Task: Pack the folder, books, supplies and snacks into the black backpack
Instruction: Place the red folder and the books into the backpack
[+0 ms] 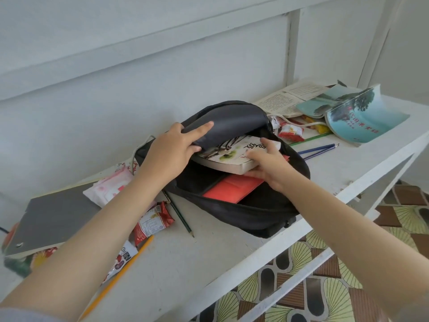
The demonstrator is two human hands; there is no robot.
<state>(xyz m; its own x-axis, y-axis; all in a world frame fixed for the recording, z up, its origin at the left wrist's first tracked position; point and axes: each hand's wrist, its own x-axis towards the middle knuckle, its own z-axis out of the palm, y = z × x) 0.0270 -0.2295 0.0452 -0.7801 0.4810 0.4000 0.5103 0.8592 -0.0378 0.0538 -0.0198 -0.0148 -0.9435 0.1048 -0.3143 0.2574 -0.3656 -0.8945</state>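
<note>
Left hand grips backpack flap (lifted); right hand seemingly clasps book edge, thumb atop

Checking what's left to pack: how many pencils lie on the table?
5: dark green pencil left of the backpack, yellow pencil front left, two blue pencils and a green pencil right of it. More may hide.

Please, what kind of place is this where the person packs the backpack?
Probably a simple room at home, perhaps a study corner: a white painted table against a white panelled wall, a patterned tiled floor, and books and pencils around the black backpack.
</note>
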